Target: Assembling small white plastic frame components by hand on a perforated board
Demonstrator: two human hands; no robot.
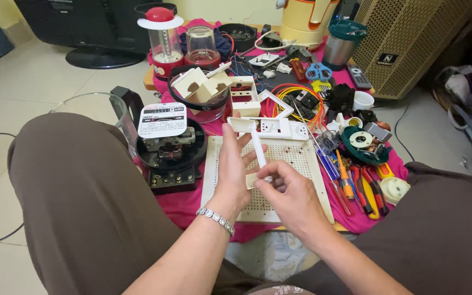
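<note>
Your left hand [235, 164] sits over the perforated white board [301, 164], fingers curled around a small cream plastic piece [252, 181], w/ a silver bracelet [216, 219] at the wrist. Your right hand [293, 194] meets it from the right, thumb and forefinger pinched narrow on the lower end of a thin white stick-like tool [258, 147], which stands nearly upright and tips slightly left; its lower end touches the cream piece, though you can't tell exactly how it seats there. Both hands are closed on what they hold, and the two touch at the fingertips. The board lies on a pink cloth [184, 202] btwn your knees, in brown trousers. Just beyond the tool's top, a white switch plate [279, 128] lies at the board's far edge. Left of the board sits a black electric meter [170, 150] w/ a white dial face. Right of the board, a row of screwdrivers [331, 164] and red-and-yellow pliers [368, 191] lies on the cloth, and near them a green dish [350, 147] holds small parts. Farther back you have white plastic boxes [206, 84], a coil of orange wire [296, 93], blue scissors [318, 71], a red lantern [162, 41] and a clear blender jar [200, 46]. A beige speaker [411, 43] stands at the far right, on the tiled floor.
</note>
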